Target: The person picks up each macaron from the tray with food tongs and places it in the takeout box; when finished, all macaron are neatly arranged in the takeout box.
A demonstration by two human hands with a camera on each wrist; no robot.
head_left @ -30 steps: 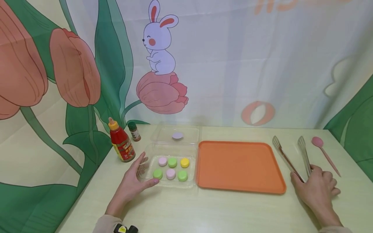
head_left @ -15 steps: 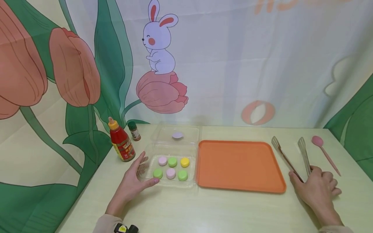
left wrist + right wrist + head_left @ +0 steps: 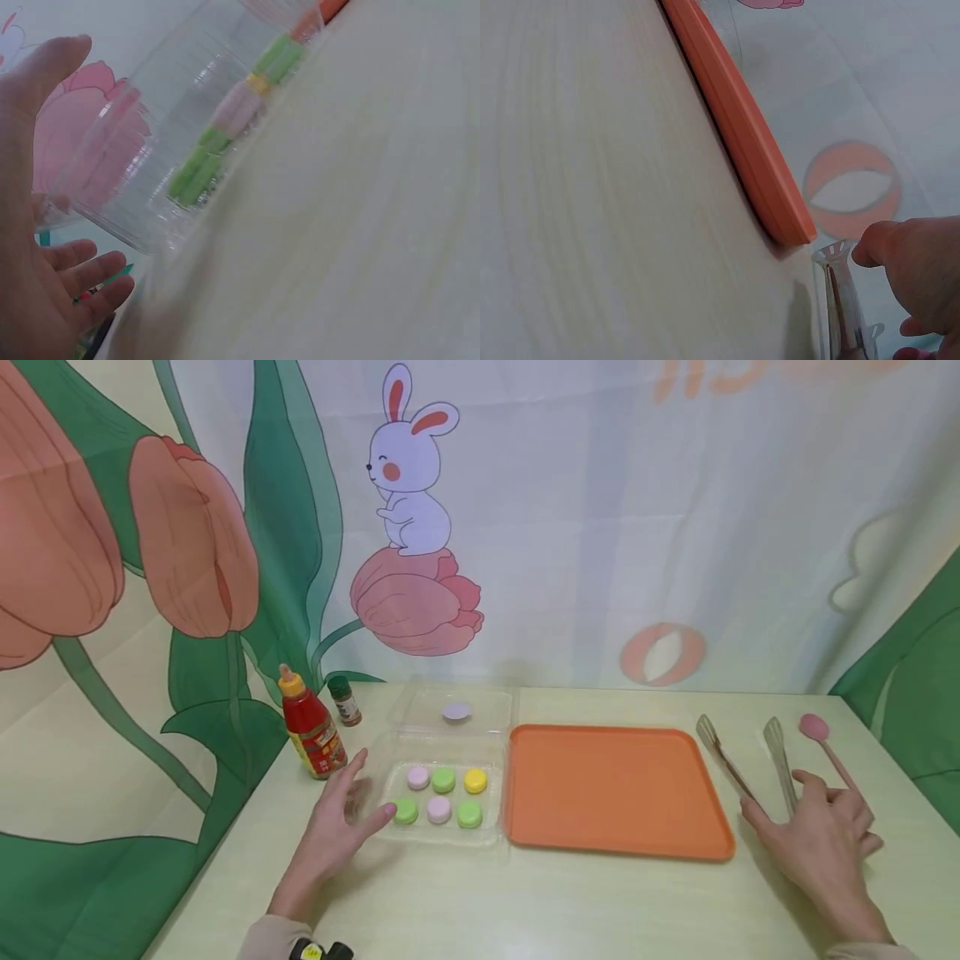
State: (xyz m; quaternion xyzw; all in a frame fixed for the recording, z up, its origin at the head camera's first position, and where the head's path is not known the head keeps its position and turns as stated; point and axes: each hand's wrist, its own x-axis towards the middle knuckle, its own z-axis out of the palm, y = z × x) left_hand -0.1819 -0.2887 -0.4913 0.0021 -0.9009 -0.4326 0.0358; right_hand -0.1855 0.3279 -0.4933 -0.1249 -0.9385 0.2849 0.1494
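My left hand (image 3: 327,827) is beside the left edge of a clear plastic clamshell box (image 3: 491,835), thumb and fingers spread apart with nothing in them. Several macarons in green, pink and yellow, such as the yellow one (image 3: 476,781), lie in two rows inside it. In the left wrist view the fingers (image 3: 97,277) are apart from the box wall (image 3: 112,217). My right hand (image 3: 813,839) hovers over the handle end of metal tongs (image 3: 780,756), fingers loosely bent. The tongs lie spread, and their joined end is hidden beneath that hand.
An orange tray (image 3: 618,789) lies between the box and the tongs. A pink spoon (image 3: 816,727) is at the far right. A red sauce bottle (image 3: 315,735) and a small green-capped spice jar (image 3: 345,702) stand at the back left. The box's lid (image 3: 420,706) leans open behind it.
My right hand has risen a little off the tongs and its fingers have straightened. My left hand has drawn slightly left, away from the box. The tongs stay on the table.
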